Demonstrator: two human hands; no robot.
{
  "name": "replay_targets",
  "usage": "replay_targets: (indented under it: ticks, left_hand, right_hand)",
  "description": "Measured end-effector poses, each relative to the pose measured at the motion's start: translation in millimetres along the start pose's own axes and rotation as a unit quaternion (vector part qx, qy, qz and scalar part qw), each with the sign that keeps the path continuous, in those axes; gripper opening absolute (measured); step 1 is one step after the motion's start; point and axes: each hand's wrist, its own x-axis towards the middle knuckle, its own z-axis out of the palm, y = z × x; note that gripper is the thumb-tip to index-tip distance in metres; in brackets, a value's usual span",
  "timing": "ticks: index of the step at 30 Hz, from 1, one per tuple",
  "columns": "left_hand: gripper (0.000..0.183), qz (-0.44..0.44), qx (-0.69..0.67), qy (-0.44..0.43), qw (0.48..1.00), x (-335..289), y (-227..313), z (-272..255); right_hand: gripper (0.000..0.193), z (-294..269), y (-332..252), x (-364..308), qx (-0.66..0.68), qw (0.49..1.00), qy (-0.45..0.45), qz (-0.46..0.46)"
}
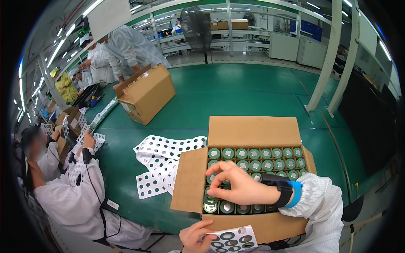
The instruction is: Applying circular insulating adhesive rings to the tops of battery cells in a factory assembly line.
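Note:
An open cardboard box (192, 181) in front of me holds rows of cylindrical battery cells (254, 153) with green ring tops, set in cardboard dividers. Over its left side reaches my right hand (236, 183), thumb and index finger pinched together. A dark green ring sticker (209, 197) shows at those fingertips, just above the near-left corner cell (210, 206), whose top looks brighter than its neighbours'. At the box's front edge, my left hand (196, 236) grips a white sheet of green ring stickers (232, 241) between thumb and fingers. My right hand hides several cells.
Punched white sheets (158, 164) lie left of the box on the green table (253, 92). Farther back stands a closed-sided carton (147, 95), with a person's hands at it. A seated co-worker (80, 189) handles similar sheets at left. Metal posts (329, 59) rise at right.

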Motion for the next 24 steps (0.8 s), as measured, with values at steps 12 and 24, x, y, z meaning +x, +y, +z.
replay_targets:
  ticks: [12, 24]
  left_hand:
    - [0.022, 0.061, 0.041, 0.05, 0.996, -12.7, -21.3, 11.7]
    - [0.022, 0.061, 0.037, 0.044, 0.996, -11.1, -20.4, 11.0]
  right_hand:
    - [0.015, 20.5, 1.0, -6.6, -0.058, 0.995, -0.048, 0.063]
    - [0.013, 21.0, -0.7, -6.6, -0.08, 0.994, -0.054, 0.05]
